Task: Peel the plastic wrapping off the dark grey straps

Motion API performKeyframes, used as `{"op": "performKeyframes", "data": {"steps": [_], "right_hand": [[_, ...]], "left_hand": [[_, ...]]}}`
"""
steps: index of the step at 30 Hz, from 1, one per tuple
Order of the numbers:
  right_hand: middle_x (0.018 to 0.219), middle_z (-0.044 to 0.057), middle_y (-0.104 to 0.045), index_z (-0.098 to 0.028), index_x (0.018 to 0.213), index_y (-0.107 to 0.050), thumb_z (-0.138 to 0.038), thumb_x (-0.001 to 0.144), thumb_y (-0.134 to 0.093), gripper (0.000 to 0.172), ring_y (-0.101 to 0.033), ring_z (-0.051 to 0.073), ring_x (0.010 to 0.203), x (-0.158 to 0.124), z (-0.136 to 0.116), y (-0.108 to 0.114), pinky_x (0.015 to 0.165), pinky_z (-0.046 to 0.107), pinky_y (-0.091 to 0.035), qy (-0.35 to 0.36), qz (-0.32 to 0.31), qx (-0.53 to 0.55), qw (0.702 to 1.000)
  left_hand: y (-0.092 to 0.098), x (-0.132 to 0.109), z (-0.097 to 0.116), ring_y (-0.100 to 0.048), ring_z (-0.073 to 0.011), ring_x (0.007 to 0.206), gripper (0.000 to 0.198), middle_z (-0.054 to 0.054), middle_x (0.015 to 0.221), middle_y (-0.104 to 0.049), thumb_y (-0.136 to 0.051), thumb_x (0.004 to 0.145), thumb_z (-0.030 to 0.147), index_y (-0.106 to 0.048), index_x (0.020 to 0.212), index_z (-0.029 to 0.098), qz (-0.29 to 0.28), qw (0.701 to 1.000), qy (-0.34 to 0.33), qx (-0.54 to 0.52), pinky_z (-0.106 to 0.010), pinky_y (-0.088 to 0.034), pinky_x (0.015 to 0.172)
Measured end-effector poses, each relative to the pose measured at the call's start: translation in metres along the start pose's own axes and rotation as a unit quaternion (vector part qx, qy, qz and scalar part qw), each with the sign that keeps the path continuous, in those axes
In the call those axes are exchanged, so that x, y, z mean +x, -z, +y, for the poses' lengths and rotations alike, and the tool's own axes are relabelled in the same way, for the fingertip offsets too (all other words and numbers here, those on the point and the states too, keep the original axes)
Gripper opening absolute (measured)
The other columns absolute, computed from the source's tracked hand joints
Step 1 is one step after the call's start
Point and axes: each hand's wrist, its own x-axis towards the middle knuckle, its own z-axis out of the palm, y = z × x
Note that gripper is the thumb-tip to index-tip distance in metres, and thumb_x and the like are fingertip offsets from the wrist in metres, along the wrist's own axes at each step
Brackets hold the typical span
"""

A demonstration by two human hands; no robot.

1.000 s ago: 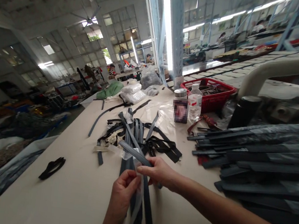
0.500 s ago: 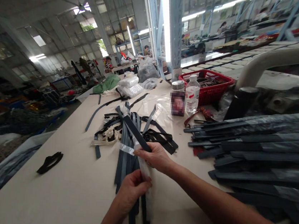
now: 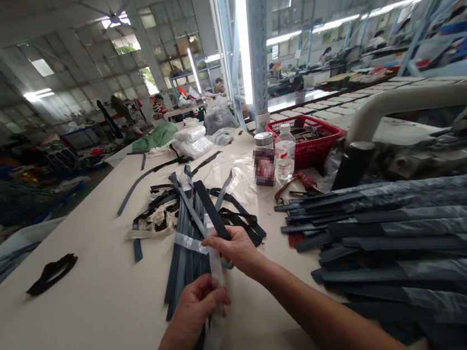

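My right hand (image 3: 237,249) pinches a dark flat strap (image 3: 211,208) that slants up and away over the table. A clear plastic sleeve (image 3: 217,271) hangs from that strap down to my left hand (image 3: 200,308), whose fingers are closed on the sleeve's lower part. Beneath both hands lies a bundle of dark straps (image 3: 185,248) running lengthwise on the beige table (image 3: 98,283). A loose end of clear film (image 3: 186,242) sticks out to the left of my right hand.
A large stack of wrapped dark straps (image 3: 399,233) fills the right side. Tangled black strips (image 3: 239,218) and crumpled paper (image 3: 161,215) lie beyond the bundle. A jar (image 3: 264,159), a water bottle (image 3: 285,153), a red basket (image 3: 311,139) and a black piece (image 3: 51,272) stand around. People work far off.
My left hand has slid down toward me along the clear sleeve, drawing it off the strap that my right hand holds; more bare strap shows. The view has shifted slightly.
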Motion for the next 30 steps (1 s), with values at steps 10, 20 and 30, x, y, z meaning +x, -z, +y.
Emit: {"op": "performKeyframes", "data": {"steps": [10,20,30], "right_hand": [[0.045,-0.005,-0.046,-0.013,0.069,-0.070,-0.038,0.068,-0.074,0.025,-0.038,0.006,0.039,0.003,0.003,0.007,0.037,0.019,-0.024,-0.002,0.018,0.023,1.000],[0.049,-0.005,-0.049,-0.012,0.071,-0.069,-0.036,0.071,-0.074,0.024,-0.038,0.006,0.040,0.005,0.006,0.011,0.038,0.019,-0.025,0.008,0.019,0.026,0.999],[0.053,-0.004,-0.053,-0.013,0.071,-0.070,-0.037,0.072,-0.072,0.024,-0.038,0.005,0.041,0.005,0.002,0.014,0.038,0.018,-0.026,0.024,0.029,0.021,0.999]], "left_hand": [[-0.005,0.001,-0.006,-0.050,-0.0075,0.047,0.051,-0.003,0.061,-0.063,-0.073,0.073,0.060,-0.072,0.093,0.013,0.035,0.995,0.051,-0.080,-0.018,-0.033,0.047],[-0.005,0.007,-0.005,-0.053,-0.0081,0.053,0.038,-0.001,0.065,-0.066,-0.087,0.062,0.036,-0.074,0.092,0.015,0.001,0.989,0.071,-0.128,-0.019,-0.040,0.055],[-0.008,-0.005,0.005,-0.057,-0.0143,0.056,0.026,-0.010,0.069,-0.073,-0.076,0.065,0.032,-0.078,0.084,0.014,-0.078,0.989,0.114,0.053,-0.024,-0.041,0.057]]}}
